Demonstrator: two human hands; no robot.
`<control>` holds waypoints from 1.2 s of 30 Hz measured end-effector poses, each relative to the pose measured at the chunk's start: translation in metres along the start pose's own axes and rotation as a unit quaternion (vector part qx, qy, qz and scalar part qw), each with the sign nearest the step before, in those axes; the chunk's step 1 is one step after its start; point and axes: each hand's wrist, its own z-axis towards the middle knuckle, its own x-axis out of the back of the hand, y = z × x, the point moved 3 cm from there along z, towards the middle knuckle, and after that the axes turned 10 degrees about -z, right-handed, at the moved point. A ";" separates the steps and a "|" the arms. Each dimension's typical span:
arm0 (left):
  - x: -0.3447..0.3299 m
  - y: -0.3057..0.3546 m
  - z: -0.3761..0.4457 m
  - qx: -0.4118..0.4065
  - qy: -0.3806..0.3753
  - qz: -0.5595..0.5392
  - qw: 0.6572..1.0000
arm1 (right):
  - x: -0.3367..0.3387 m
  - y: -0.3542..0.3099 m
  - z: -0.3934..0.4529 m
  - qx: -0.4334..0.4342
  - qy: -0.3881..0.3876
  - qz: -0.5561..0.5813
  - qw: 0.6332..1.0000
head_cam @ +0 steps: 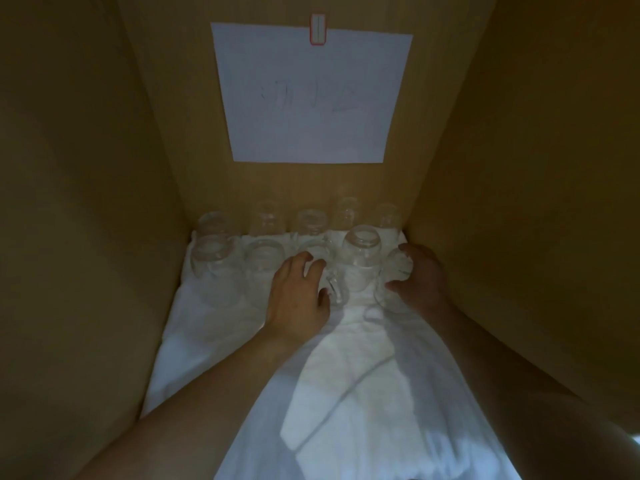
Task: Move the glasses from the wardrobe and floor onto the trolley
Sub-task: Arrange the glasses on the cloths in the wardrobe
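Reaching into a dim wooden wardrobe (86,202) with both bare arms, over a white cloth (346,393) spread across its floor. Left hand (298,296) curled over a clear glass mug (323,271), fingers on its top and thumb close to its handle; grip looks partial, firmness cannot be told. Right hand (420,275) wrapped round a second glass (396,282), fingers over its far side, thumb at the near side, glass lying against the palm. Between the two hands, one upturned glass (360,258) standing on the cloth, touched by neither. Left of the left hand, two more glasses (239,265) in the same row, just beside each other. Beyond both hands, a back row of glasses (311,221) against the rear wall, faint in the low light, count uncertain. Above that row, a white sheet of paper (311,95) fixed to the rear wall under a red-edged clip (318,29); writing on it illegible.
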 end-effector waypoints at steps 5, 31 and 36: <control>0.001 0.005 0.002 0.049 -0.061 0.013 0.997 | 0.011 0.002 -0.015 0.000 -0.045 -0.033 0.998; 0.076 0.148 -0.161 0.128 -0.035 0.072 0.988 | 0.069 0.019 -0.211 0.155 -0.068 0.006 0.986; 0.097 0.160 -0.206 0.167 -0.043 0.099 0.980 | 0.059 0.005 -0.245 0.185 -0.087 0.043 0.978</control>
